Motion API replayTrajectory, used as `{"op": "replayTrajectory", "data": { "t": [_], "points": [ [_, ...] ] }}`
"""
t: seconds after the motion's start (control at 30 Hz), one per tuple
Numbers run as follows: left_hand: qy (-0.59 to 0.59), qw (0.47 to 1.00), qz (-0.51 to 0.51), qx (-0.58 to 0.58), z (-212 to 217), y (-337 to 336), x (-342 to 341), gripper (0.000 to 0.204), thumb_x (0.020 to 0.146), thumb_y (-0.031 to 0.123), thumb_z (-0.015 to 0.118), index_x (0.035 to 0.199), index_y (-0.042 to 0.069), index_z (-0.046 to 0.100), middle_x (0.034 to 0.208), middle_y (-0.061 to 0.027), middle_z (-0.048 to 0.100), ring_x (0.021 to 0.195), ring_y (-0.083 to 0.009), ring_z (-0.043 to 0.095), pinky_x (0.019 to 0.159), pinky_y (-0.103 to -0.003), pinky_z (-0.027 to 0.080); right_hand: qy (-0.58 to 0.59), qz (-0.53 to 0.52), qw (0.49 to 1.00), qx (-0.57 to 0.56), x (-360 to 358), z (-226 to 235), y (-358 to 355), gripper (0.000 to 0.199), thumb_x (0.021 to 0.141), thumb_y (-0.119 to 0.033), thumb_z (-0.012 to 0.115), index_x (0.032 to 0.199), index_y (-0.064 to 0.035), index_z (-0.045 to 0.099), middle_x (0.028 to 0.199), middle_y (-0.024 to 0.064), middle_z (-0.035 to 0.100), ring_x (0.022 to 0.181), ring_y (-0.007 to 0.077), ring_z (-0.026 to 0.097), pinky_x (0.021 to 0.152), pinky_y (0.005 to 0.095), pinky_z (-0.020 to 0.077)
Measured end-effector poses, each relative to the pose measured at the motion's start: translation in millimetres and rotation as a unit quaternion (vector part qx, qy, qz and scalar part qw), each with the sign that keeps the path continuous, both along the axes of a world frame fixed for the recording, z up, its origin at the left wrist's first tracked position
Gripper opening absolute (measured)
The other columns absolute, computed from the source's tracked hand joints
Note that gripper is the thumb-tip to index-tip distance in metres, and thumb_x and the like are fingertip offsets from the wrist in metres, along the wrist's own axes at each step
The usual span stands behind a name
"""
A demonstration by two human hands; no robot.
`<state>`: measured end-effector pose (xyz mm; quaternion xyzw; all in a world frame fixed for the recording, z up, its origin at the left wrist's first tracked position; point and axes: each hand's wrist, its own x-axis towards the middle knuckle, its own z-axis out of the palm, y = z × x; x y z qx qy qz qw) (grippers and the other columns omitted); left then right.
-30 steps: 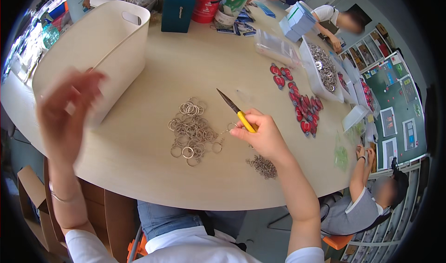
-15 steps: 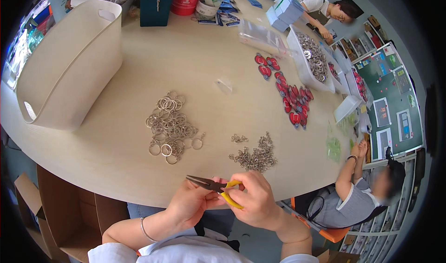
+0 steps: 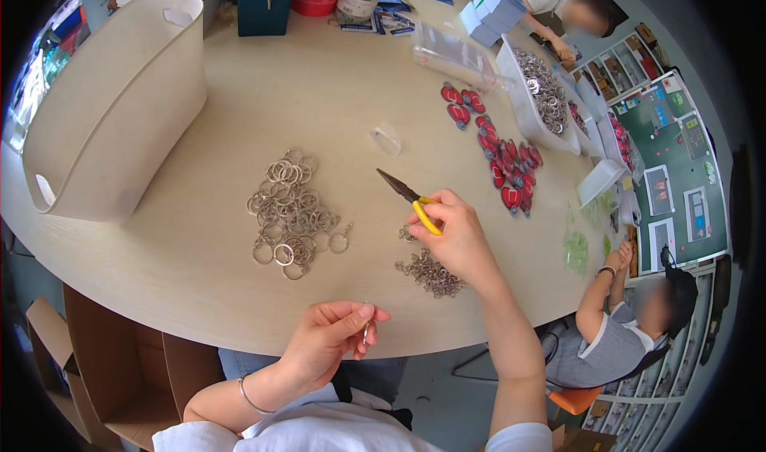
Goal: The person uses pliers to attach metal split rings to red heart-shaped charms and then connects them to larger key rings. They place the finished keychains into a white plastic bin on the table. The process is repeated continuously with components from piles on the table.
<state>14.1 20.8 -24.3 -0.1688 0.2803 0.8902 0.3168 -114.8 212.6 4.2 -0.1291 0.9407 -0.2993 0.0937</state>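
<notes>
The right hand (image 3: 459, 240) has its grip clenched around the yellow handles of a pair of pliers (image 3: 408, 201), whose dark tips point up and to the left, away from the fingers, above the desk (image 3: 199, 284). Just below that grip lies a small pile of chain links (image 3: 429, 272), and to its left a larger heap of key rings (image 3: 289, 213). To its right a row of red charms (image 3: 507, 165) lies spread. The left hand (image 3: 327, 344), near the desk's front edge, pinches a small metal ring (image 3: 366, 331) between thumb and fingertips. Well beyond the key rings sits a beige basket (image 3: 112, 109).
</notes>
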Motion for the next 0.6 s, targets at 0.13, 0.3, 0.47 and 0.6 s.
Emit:
{"op": "replayTrajectory", "data": {
  "t": [0.13,0.3,0.47,0.6],
  "points": [
    [0.004,1.000,-0.001,0.012,-2.6,-3.0,0.6,0.024,0.094,0.020,0.055,0.093,-0.001,0.065,0.068,-0.0027,0.060,0.057,-0.0092,0.052,0.051,-0.022,0.039,-0.019,0.060,0.998,0.015,-2.8,2.5,-9.3,0.009,0.075,-0.007,0.069,0.082,-0.0024,0.066,0.094,0.0095,0.058,0.082,0.0271,0.061,0.073,0.0369,0.0479],
    [0.014,1.000,-0.004,0.023,-4.9,-3.0,0.3,0.024,0.094,0.020,0.054,0.093,-0.001,0.065,0.068,-0.0023,0.059,0.057,-0.0087,0.051,0.050,-0.022,0.039,0.036,0.070,0.993,0.084,-7.0,-1.5,-10.3,0.013,0.074,-0.011,0.071,0.082,-0.0015,0.065,0.093,0.0095,0.058,0.083,0.0276,0.060,0.073,0.0374,0.0474],
    [0.015,0.999,-0.004,0.030,-5.4,-4.0,-0.5,0.024,0.094,0.020,0.054,0.092,-0.001,0.065,0.067,-0.0022,0.059,0.057,-0.0084,0.051,0.050,-0.022,0.038,0.074,-0.011,0.995,0.061,-9.6,-10.4,-5.5,0.017,0.073,-0.010,0.073,0.083,-0.0010,0.065,0.091,0.0095,0.057,0.073,0.0236,0.059,0.065,0.0336,0.0466],
    [0.013,0.999,-0.004,0.034,-6.0,-4.3,-1.0,0.024,0.094,0.019,0.054,0.093,-0.001,0.065,0.067,-0.0022,0.059,0.057,-0.0084,0.050,0.050,-0.022,0.037,0.074,-0.009,0.996,0.047,-10.7,-8.8,-1.1,0.015,0.074,-0.007,0.071,0.086,-0.0011,0.065,0.090,0.0078,0.056,0.069,0.0196,0.057,0.063,0.0311,0.0460]
  ]
}}
